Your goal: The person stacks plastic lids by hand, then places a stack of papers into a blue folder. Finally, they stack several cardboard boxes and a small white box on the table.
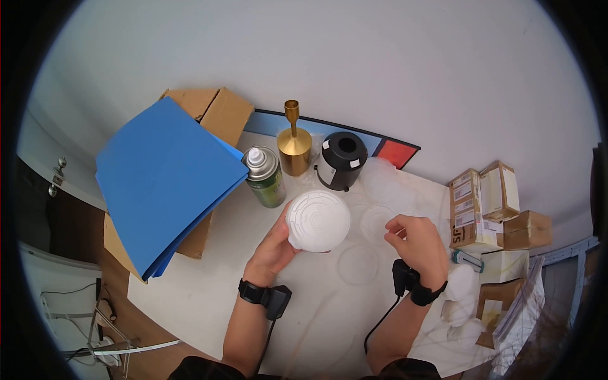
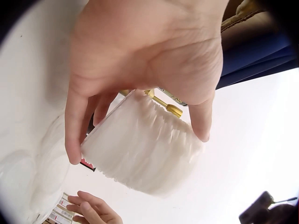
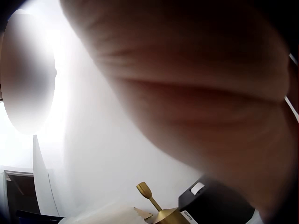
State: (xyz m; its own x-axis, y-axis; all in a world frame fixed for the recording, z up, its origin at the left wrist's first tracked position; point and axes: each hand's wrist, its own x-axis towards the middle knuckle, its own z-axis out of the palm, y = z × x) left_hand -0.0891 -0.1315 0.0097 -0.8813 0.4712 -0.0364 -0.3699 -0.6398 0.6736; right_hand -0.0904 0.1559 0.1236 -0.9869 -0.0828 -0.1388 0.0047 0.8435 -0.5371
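Note:
My left hand [image 1: 271,248] grips a stack of round white plastic lids [image 1: 318,220], whose top shows ridged rings in the head view. In the left wrist view, thumb and fingers span the lid stack [image 2: 145,144], its many layered edges turned toward the camera. Off to the right, my right hand [image 1: 419,244] hovers over the table with loosely bent fingers and nothing visible in them. Beneath and beside it, a clear round lid [image 1: 358,265] and another clear lid [image 1: 378,221] lie on the white table [image 1: 304,316].
Behind the lids stand a spray can [image 1: 266,177], a brass candle holder [image 1: 295,152] and a black cylindrical device [image 1: 342,161]. Blue folders [image 1: 164,183] lean over a cardboard box [image 1: 225,117] at left. Cartons [image 1: 465,209] and white rolls [image 1: 459,283] stand at right.

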